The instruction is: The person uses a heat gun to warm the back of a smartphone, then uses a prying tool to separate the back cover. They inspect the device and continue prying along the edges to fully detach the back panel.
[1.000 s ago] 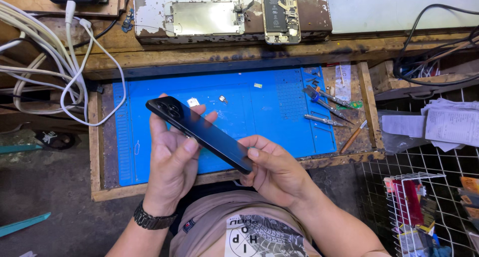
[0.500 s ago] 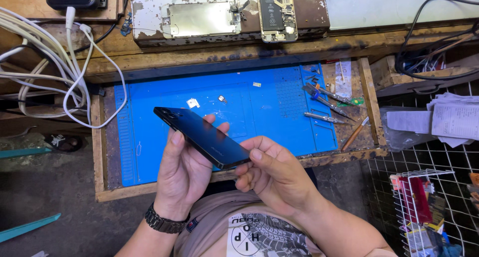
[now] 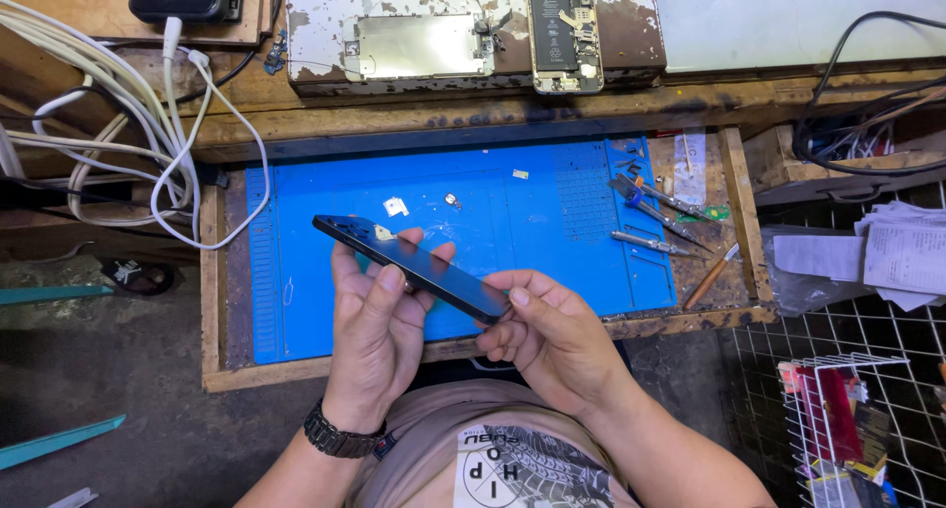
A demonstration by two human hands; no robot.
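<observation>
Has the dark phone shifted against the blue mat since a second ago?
Yes. The dark phone has come down toward the near edge of the blue mat, held in the left hand and right hand.

A phone [image 3: 414, 265] is held above a mat [image 3: 296, 311], between the left hand [image 3: 374, 340] and right hand [image 3: 552, 340], with tools [image 3: 655, 217] laid at the right

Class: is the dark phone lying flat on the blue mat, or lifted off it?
Lifted: both hands hold the dark phone tilted above the blue mat.
</observation>
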